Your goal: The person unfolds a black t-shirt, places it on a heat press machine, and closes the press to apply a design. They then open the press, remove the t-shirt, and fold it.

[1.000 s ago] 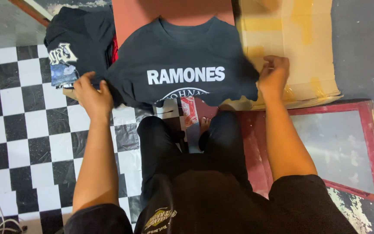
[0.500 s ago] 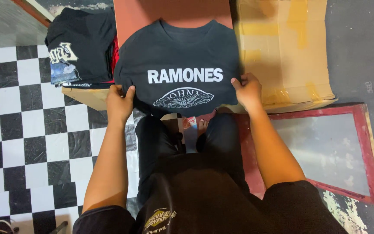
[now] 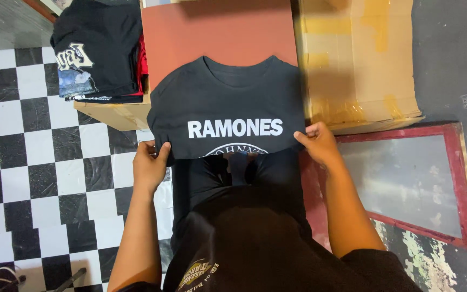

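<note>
Both hands have slid down to the black shirt's (image 3: 228,108) lower corners, folding its bottom edge under.
Left hand (image 3: 149,165) pinches the left corner, right hand (image 3: 320,143) the right; shirt lies straight ahead on the reddish board (image 3: 217,32), collar farthest away, equally near both hands.

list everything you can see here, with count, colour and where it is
t-shirt: 1, black with white print, on the reddish board, lower edge folded up
board: 1, reddish, top centre
stack of folded shirts: 1, mostly black, top left
cardboard: 1, tan, top right
framed panel: 1, red frame, right
floor: black and white checks, left
left hand: grips shirt's lower left corner
right hand: grips shirt's lower right corner
</note>
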